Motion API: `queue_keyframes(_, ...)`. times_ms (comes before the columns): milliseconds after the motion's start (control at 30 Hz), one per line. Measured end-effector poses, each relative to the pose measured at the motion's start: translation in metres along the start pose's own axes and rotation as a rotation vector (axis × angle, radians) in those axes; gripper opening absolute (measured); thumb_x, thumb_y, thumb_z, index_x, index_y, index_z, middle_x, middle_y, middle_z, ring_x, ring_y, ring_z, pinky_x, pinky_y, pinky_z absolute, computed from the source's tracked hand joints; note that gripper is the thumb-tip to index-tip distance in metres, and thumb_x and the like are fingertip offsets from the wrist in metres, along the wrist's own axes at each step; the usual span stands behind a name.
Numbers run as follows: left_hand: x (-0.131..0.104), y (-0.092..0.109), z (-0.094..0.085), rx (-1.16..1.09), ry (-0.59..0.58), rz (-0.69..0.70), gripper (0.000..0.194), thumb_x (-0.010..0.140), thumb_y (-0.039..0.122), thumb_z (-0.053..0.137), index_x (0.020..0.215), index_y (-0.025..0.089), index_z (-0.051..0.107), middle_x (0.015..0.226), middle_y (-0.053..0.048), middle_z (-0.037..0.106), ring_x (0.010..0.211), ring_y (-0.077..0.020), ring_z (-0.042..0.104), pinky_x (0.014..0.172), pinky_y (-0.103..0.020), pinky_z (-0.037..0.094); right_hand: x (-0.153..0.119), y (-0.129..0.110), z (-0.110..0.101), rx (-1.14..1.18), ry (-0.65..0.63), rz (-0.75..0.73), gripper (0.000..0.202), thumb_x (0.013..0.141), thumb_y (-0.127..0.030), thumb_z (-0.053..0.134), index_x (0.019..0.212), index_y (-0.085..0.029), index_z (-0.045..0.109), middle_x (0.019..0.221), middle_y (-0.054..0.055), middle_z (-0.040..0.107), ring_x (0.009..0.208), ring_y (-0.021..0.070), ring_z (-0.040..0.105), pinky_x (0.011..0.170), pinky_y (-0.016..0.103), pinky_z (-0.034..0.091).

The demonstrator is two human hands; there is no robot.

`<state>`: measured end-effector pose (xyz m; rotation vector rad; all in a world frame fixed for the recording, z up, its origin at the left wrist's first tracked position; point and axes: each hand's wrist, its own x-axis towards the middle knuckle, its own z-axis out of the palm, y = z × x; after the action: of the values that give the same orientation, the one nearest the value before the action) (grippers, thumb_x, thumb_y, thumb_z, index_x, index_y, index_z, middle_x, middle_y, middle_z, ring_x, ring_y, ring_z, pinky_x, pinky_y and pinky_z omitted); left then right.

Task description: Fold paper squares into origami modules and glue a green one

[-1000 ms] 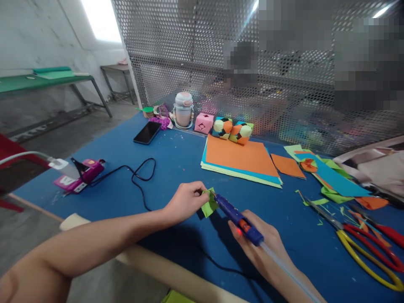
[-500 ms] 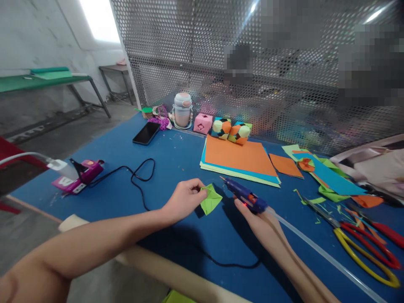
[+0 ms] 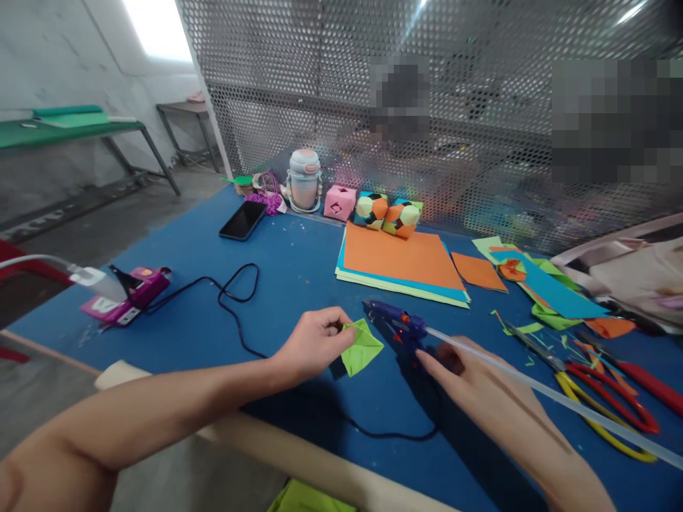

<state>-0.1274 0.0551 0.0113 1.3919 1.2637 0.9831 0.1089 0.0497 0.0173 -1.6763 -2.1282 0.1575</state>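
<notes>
Between the thumb and fingers of my left hand (image 3: 317,345) is a small folded piece of light green paper (image 3: 363,348), held just above the blue table. To its right is a dark blue glue gun (image 3: 392,316), its nozzle pointing left and a long clear glue stick (image 3: 496,363) running out of its back. My right hand (image 3: 474,380) is behind the gun's grip, thumb tip at the handle, thumb and fingers apart rather than wrapped round it. A small red light shows on the gun. The handle's lower end is partly hidden.
Stacked coloured sheets (image 3: 398,254) lie ahead, before paper balls (image 3: 371,210), a pink paper box (image 3: 339,203) and a bottle (image 3: 304,181). Scissors (image 3: 565,373) and scraps are at right. A phone (image 3: 242,220) and purple power strip (image 3: 128,295) lie left; a black cord crosses the table.
The glue gun has shifted slightly left and turned. My right hand has drawn back to the right and loosened from it. The green paper has moved slightly right and down.
</notes>
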Motion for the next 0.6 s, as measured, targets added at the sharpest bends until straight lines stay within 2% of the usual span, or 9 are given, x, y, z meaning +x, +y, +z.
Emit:
queue_keyframes(33,-0.001,0.000,0.001,0.004,0.001,0.001,0.014,0.069,0.027,0.051,0.061,0.015,0.052,0.050,0.007,0.037,0.047,-0.0060,0.030,0.044,-0.019,0.022,-0.005,-0.001,-0.007,-0.026,-0.064,0.005,0.038,0.079,-0.051,0.053,0.055,-0.022,0.050,0.047,-0.003,0.048,0.042,0.0133,0.044,0.044,0.025,0.031)
queue_keyframes(100,-0.002,-0.001,0.002,0.007,-0.001,0.004,0.015,0.069,0.027,0.052,0.062,0.015,0.053,0.051,0.006,0.039,0.048,-0.0063,0.032,0.045,-0.019,0.023,-0.012,-0.009,-0.015,0.086,-0.190,-0.051,0.040,0.085,-0.047,0.047,0.054,-0.022,0.046,0.046,-0.004,0.046,0.041,0.0113,0.043,0.041,0.023,0.032)
queue_keyframes(200,-0.006,-0.001,0.005,0.006,-0.037,-0.010,0.016,0.070,0.029,0.052,0.062,0.015,0.053,0.051,0.005,0.040,0.048,-0.0068,0.033,0.045,-0.019,0.025,-0.017,-0.029,-0.013,0.343,-0.274,-0.120,0.029,0.087,-0.037,0.046,0.064,-0.021,0.053,0.056,-0.002,0.055,0.049,0.0111,0.050,0.045,0.021,0.040)
queue_keyframes(267,-0.010,0.000,0.007,0.031,-0.062,-0.008,0.017,0.071,0.029,0.051,0.063,0.014,0.054,0.052,0.005,0.041,0.049,-0.0073,0.034,0.046,-0.020,0.027,-0.017,-0.041,-0.003,0.430,-0.208,-0.068,0.019,0.085,-0.036,0.049,0.089,-0.020,0.059,0.057,-0.003,0.056,0.048,0.0110,0.052,0.045,0.020,0.042)
queue_keyframes(333,-0.015,0.002,0.009,0.082,-0.081,0.019,0.018,0.072,0.028,0.050,0.063,0.014,0.056,0.054,0.003,0.046,0.051,-0.0079,0.036,0.047,-0.020,0.029,-0.016,-0.050,0.008,0.475,-0.131,-0.061,0.026,0.084,-0.035,0.051,0.102,-0.016,0.057,0.063,-0.001,0.060,0.048,0.0107,0.052,0.047,0.021,0.045)
queue_keyframes(400,-0.018,0.003,0.010,0.140,-0.104,0.065,0.019,0.074,0.027,0.050,0.064,0.014,0.058,0.056,0.001,0.051,0.053,-0.0085,0.039,0.049,-0.020,0.032,-0.014,-0.056,0.016,0.510,-0.104,-0.075,0.023,0.084,-0.033,0.052,0.097,-0.016,0.059,0.065,0.000,0.062,0.049,0.0105,0.053,0.047,0.020,0.045)
queue_keyframes(500,-0.021,0.004,0.009,0.191,-0.132,0.127,0.019,0.075,0.025,0.050,0.063,0.014,0.059,0.058,0.000,0.055,0.054,-0.0086,0.041,0.051,-0.019,0.033,-0.013,-0.060,0.021,0.536,-0.062,-0.124,0.014,0.084,-0.026,0.051,0.078,-0.018,0.060,0.061,-0.001,0.060,0.050,0.0097,0.053,0.049,0.019,0.044)
queue_keyframes(600,-0.020,0.003,0.009,0.190,-0.130,0.087,0.019,0.075,0.025,0.050,0.062,0.014,0.058,0.056,0.001,0.053,0.053,-0.0084,0.040,0.051,-0.019,0.033,-0.012,-0.061,0.022,0.539,-0.018,-0.154,0.018,0.084,-0.022,0.050,0.069,-0.018,0.058,0.059,-0.002,0.057,0.051,0.0090,0.051,0.051,0.019,0.043)
